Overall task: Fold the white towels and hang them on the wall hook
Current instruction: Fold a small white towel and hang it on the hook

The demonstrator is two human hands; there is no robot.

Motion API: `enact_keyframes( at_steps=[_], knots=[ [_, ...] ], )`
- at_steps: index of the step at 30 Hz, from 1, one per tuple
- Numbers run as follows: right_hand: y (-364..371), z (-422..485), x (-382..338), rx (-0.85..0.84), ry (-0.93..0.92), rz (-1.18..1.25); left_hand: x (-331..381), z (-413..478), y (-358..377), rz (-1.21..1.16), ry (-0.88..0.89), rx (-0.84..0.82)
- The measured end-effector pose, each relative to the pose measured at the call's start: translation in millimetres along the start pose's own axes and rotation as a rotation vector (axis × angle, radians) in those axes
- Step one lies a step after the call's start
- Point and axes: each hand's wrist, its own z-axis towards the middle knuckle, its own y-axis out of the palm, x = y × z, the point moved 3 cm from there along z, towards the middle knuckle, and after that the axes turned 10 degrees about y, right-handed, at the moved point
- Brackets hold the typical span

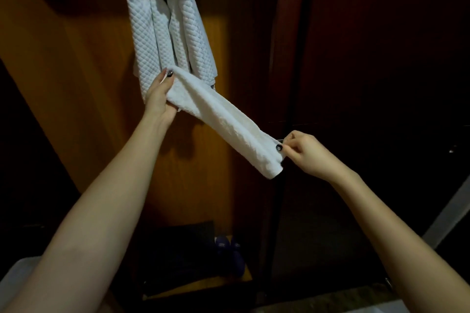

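Observation:
A quilted white towel (162,25) hangs folded over a wall hook, which it hides, on a wooden panel. Below it I hold a second white towel (223,122), folded into a long narrow strip and stretched diagonally from upper left to lower right. My left hand (160,96) grips its upper end, just in front of the hanging towel's lower edge. My right hand (305,152) pinches its lower end between thumb and fingers.
The lit wooden panel (89,84) sits between dark wooden doors (368,58) on the right and darkness on the left. Low down, dark blue slippers (229,254) lie on the floor. A pale surface (15,272) shows at the bottom left corner.

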Motion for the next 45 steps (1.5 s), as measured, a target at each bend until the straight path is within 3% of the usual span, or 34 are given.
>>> enact_keyframes(
  at_steps=[5,8,12,17,22,37,45],
  knots=[
    [34,6,-7,-0.054,0.046,0.249,12,0,47,-0.108,0.026,-0.114],
    [47,8,-9,-0.087,0.053,0.471,25,1,57,-0.052,0.048,-0.133],
    [59,13,-24,-0.108,-0.002,0.553,39,1,61,-0.005,0.049,-0.133],
    [80,21,-53,-0.173,-0.049,0.61,52,-5,70,0.067,0.056,-0.182],
    [87,25,-68,-0.092,-0.085,0.604,63,-5,72,0.133,0.082,-0.187],
    [55,16,-42,0.087,-0.052,0.584,54,2,29,0.164,0.104,0.081],
    [41,8,-34,0.123,-0.057,0.53,43,3,29,0.247,0.095,0.105]
  ],
)
